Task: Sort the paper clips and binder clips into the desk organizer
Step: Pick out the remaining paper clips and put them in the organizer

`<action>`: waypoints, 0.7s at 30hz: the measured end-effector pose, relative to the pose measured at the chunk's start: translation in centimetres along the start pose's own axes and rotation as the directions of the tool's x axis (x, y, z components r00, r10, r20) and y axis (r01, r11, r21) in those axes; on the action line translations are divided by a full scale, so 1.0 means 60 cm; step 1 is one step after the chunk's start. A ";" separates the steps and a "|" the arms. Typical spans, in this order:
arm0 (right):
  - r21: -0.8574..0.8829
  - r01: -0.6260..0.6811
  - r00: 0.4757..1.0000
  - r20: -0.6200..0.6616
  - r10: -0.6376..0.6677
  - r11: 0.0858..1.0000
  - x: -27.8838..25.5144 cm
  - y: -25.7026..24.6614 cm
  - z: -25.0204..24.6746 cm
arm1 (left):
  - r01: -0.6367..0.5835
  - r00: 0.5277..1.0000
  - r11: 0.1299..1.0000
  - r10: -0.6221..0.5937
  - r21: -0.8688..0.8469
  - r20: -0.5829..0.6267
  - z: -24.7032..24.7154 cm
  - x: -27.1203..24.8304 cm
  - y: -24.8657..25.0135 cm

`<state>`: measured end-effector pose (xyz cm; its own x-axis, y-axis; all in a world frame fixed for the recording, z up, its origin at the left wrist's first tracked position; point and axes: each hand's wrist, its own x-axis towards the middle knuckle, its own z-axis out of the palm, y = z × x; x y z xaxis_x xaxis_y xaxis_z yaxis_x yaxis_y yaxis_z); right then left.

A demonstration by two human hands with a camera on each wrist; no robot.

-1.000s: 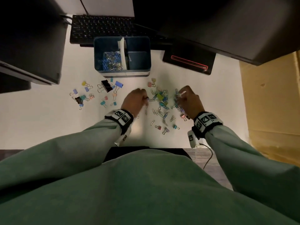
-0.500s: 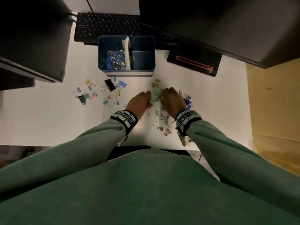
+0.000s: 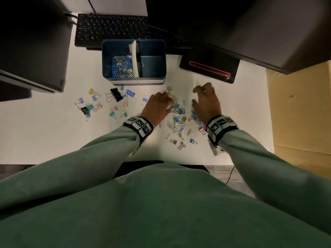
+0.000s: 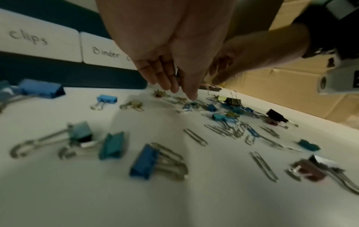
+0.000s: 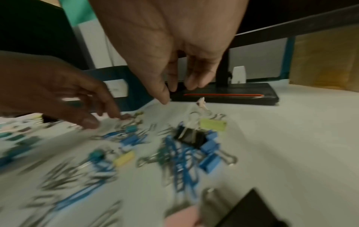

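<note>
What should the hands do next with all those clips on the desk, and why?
Probably lower the left hand to pinch one paper clip from the mixed pile just under its fingertips. Neither hand seems to hold anything; the right hand hovers with spread fingers. The organizer has paper clips in its left compartment; the right one looks empty.

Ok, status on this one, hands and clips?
Left hand and right hand open, empty, over the mixed pile. Organizer: paper clips left, right compartment empty. Nothing blocking.
</note>
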<state>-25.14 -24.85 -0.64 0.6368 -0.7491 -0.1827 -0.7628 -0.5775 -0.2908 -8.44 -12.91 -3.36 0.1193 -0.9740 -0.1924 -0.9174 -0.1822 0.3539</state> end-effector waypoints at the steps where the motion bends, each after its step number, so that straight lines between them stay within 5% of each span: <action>1: 0.015 0.052 0.999 0.013 -0.053 0.999 -0.012 -0.015 0.008 | 0.003 1.000 1.000 -0.003 -0.005 0.011 0.007 -0.001 0.005; 5: 0.082 0.062 0.971 0.224 -0.079 0.995 -0.047 -0.053 0.056 | 0.050 0.999 0.994 -0.051 -0.096 -0.009 0.021 -0.006 0.006; 11: 0.122 -0.029 0.984 0.177 0.007 0.992 -0.041 -0.021 0.063 | -0.013 1.000 0.992 0.012 -0.122 -0.009 0.022 -0.059 -0.030; 14: 0.115 0.083 0.988 0.124 -0.097 0.990 -0.053 -0.008 0.054 | -0.010 1.000 0.988 0.014 -0.153 0.022 0.022 -0.092 -0.035; 21: 0.114 0.319 0.897 0.284 -0.338 0.941 -0.107 -0.024 0.054 | 0.038 0.991 0.984 -0.016 -0.171 0.132 0.030 -0.095 -0.004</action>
<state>-27.76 -18.16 -2.07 0.8613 -0.3845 -0.3322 -0.5020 -0.7452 -0.4389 -9.57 -7.09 -4.04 0.0823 -0.9447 -0.3175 -0.8334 -0.2399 0.4979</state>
